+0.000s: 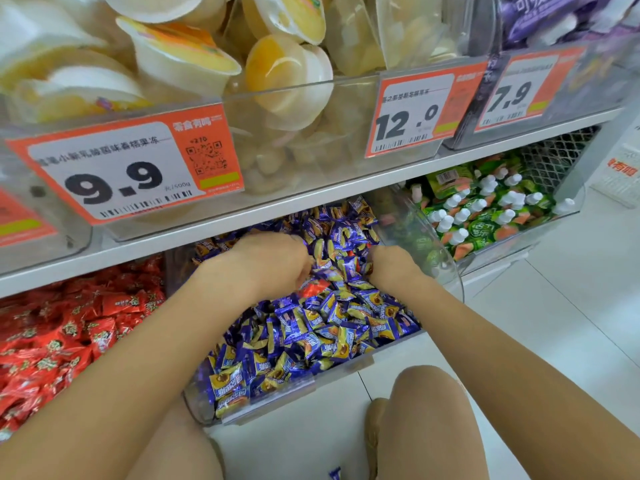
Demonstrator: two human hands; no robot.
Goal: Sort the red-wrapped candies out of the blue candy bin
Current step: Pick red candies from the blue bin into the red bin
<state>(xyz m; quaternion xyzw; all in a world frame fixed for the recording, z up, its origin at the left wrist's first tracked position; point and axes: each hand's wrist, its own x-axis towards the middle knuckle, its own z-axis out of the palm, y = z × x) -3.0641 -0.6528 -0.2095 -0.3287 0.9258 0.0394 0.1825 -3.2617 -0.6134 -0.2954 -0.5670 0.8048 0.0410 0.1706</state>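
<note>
Blue-and-yellow wrapped candies (311,327) fill a clear plastic bin (270,400) on the lower shelf. Both hands are deep in the pile. My left hand (266,261) is curled into a fist over the candies, and a red-wrapped candy (313,288) shows just below its fingers; whether the fingers grip it I cannot tell. My right hand (391,265) digs into the blue candies with its fingers hidden among the wrappers. A small red patch (351,255) peeks out between the two hands.
A bin of red-wrapped candies (59,327) stands to the left. To the right is a bin of green pouches with white caps (485,213). The upper shelf (311,199) with jelly cups and price tags hangs right above my hands. My knees and white floor tiles lie below.
</note>
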